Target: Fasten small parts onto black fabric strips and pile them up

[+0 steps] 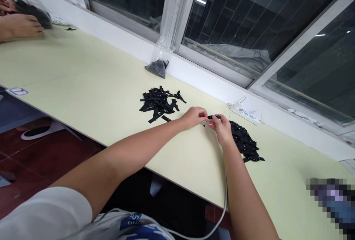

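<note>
Head view shows us holding a small black strip (210,117) between both hands, over or just on the table (97,73); we cannot tell whether it touches the surface. It looks like narrow webbing or cloth, so we judge it very light, bendable and hard to damage, though its small size leaves little to grasp. Its two ends, pinched between thumb and fingertips, seem the best places to take hold.

Our left hand (194,117) comes from the strip's left, thumb and fingertips drawn together on that end. Our right hand (222,129) comes from its near right, the thumb pressing the other end against bent fingers. Both hands are nearly closed. Our left arm is bent outward at the elbow, while the right reaches forward more directly.

Just on the near side of the strip we see a small dark dot (204,125). Left of the strip lies a loose pile of similar pieces (158,101); to its right, a denser heap (244,142) sits partly behind our right hand. Beyond the strip on the right is a white extension socket (245,114). Farther beyond it, leftward, stands a clear bag (156,68) of dark pieces. Farthest left of it, another person's hand (23,27) is blurred.
</note>
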`<control>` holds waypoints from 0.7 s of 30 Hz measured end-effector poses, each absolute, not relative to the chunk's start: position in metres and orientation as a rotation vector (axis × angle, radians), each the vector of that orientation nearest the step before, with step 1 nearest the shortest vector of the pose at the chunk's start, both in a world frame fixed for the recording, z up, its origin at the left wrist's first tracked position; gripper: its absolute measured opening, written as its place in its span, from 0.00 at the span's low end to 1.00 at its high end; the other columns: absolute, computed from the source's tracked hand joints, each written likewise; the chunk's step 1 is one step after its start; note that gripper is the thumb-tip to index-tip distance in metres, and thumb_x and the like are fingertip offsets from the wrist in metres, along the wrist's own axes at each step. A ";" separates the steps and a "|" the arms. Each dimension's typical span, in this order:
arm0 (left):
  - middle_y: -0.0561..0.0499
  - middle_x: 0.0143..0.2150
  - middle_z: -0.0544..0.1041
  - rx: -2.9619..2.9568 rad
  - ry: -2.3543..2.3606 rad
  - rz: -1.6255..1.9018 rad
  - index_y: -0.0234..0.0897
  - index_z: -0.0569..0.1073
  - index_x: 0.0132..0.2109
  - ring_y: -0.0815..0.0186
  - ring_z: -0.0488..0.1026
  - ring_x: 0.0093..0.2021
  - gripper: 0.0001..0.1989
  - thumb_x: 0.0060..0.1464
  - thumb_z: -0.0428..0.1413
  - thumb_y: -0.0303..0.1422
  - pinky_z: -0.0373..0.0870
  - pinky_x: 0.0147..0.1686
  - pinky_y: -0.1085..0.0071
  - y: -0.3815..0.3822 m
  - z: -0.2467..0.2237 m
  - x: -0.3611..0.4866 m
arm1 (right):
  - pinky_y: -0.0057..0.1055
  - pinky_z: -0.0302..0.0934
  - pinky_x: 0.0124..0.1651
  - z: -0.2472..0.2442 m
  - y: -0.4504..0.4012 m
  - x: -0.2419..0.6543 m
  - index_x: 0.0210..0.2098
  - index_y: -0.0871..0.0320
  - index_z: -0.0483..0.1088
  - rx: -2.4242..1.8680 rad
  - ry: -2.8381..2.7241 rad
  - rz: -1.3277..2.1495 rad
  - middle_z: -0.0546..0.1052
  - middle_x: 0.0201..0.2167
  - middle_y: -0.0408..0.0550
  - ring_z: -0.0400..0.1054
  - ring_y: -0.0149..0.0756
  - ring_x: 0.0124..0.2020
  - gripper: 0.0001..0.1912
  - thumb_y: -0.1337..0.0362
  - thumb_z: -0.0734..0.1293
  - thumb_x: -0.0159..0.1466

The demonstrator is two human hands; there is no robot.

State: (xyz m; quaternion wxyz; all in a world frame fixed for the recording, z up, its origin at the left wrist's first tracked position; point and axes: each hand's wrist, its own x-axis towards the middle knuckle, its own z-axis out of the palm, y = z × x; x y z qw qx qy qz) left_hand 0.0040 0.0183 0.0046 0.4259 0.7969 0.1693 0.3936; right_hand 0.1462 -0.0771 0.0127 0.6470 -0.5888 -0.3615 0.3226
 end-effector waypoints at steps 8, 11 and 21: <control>0.52 0.34 0.78 1.964 0.439 1.058 0.34 0.75 0.37 0.68 0.73 0.35 0.03 0.53 0.58 0.28 0.68 0.39 0.71 0.018 0.006 0.004 | 0.29 0.70 0.33 0.014 -0.077 0.142 0.36 0.55 0.67 -1.319 -0.829 0.742 0.79 0.30 0.45 0.77 0.39 0.34 0.26 0.49 0.78 0.47; 0.53 0.32 0.77 2.034 0.453 1.077 0.35 0.75 0.34 0.69 0.72 0.33 0.02 0.54 0.57 0.28 0.67 0.37 0.71 0.017 0.010 0.002 | 0.30 0.71 0.34 0.014 -0.077 0.141 0.37 0.55 0.67 -1.319 -0.829 0.727 0.79 0.30 0.45 0.77 0.39 0.35 0.25 0.49 0.78 0.49; 0.53 0.29 0.75 1.905 0.454 1.065 0.33 0.74 0.35 0.70 0.72 0.32 0.03 0.50 0.60 0.27 0.69 0.35 0.72 0.017 0.008 0.004 | 0.29 0.70 0.33 0.013 -0.078 0.138 0.40 0.56 0.69 -1.387 -0.911 0.682 0.78 0.30 0.45 0.76 0.37 0.34 0.27 0.51 0.79 0.48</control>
